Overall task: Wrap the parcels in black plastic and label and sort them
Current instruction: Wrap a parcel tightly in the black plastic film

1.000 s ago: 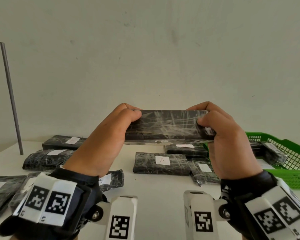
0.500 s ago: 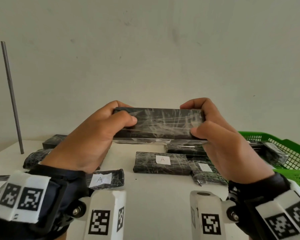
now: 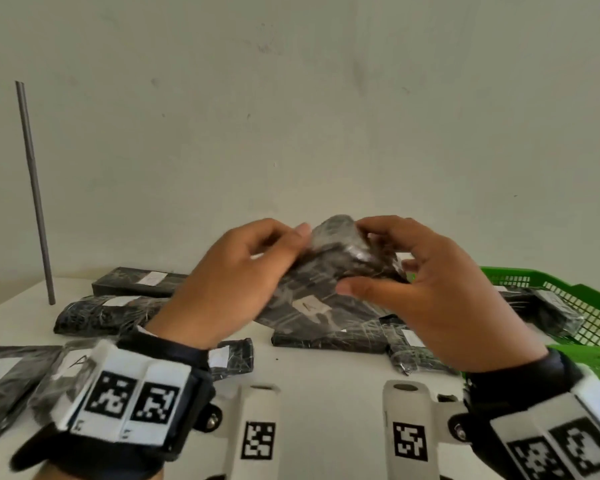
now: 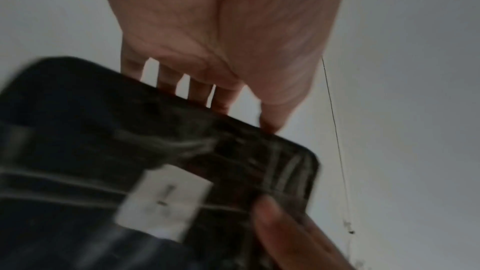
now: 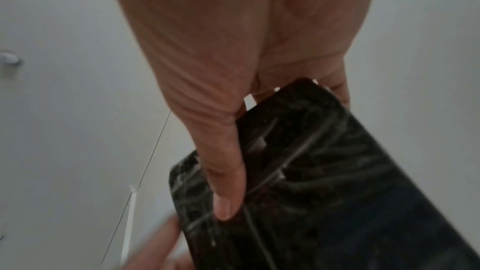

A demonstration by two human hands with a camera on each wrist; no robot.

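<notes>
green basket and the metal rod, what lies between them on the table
In the head view, black-wrapped parcels lie between the rod and basket, several with white labels.

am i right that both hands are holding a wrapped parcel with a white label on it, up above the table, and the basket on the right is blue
Not quite: the basket on the right is green, not blue, as the head view shows. The rest holds: the left hand and the right hand both grip the wrapped parcel above the table, and it bears a white label.
</notes>
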